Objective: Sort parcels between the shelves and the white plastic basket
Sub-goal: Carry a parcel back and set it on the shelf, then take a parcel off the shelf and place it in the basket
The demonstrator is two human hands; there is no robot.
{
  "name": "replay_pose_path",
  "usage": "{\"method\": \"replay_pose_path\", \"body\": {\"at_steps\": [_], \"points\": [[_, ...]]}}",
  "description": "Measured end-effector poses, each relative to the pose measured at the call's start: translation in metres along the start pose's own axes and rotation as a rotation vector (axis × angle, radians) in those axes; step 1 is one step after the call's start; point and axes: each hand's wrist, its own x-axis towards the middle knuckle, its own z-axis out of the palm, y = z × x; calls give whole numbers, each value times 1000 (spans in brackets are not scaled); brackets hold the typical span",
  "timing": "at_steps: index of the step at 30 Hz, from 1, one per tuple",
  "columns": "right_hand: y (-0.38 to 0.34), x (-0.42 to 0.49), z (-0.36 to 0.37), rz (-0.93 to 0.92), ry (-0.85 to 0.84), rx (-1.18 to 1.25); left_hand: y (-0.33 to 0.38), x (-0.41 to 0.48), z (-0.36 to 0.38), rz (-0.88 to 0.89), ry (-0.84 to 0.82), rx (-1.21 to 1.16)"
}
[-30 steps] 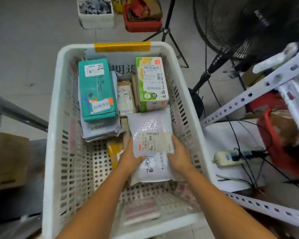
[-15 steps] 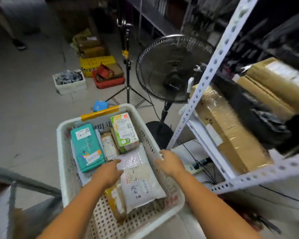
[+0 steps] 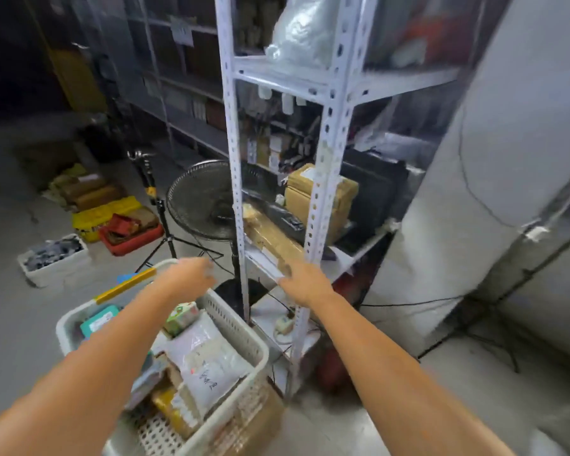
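Note:
The white plastic basket (image 3: pixel 244 327) stands at lower left, filled with parcels: a white bubble mailer (image 3: pixel 208 373), a teal box (image 3: pixel 97 320), a green-and-white box (image 3: pixel 181 315). Both my arms stretch toward the white metal shelf unit (image 3: pixel 323 179). My left hand (image 3: pixel 188 279) hovers above the basket's far rim, empty, its fingers blurred. My right hand (image 3: pixel 305 284) reaches the front edge of the lower shelf, by a long tape-wrapped brown parcel (image 3: pixel 270 240). A brown cardboard box (image 3: pixel 323 195) and a black parcel (image 3: pixel 282 215) sit on the same shelf.
A black floor fan (image 3: pixel 204 200) and a tripod (image 3: pixel 160 218) stand left of the shelf. Red (image 3: pixel 129 232), yellow (image 3: pixel 102 215) and white bins (image 3: pixel 53 258) sit on the floor behind. A power strip (image 3: pixel 283 324) with cables lies under the shelf. A grey wall rises at right.
Both hands let go of the white bubble mailer, left it in the basket, and rose toward the shelf. My view swung up from the basket to the shelves.

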Motion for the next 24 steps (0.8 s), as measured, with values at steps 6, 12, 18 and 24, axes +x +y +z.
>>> {"method": "replay_pose_path", "body": {"at_steps": [6,12,18,24], "points": [[140,-105,-92,169,115,-2,171,-20,1,226,-32,24],[294,-224,-166,495,323,23,387,-37,22,570,-81,44],[401,-337,-193,860,489,121,576,-50,63,934,-152,93],[428,-443,-178,1277,673,232,712,-88,122,1301,-244,176]]}}
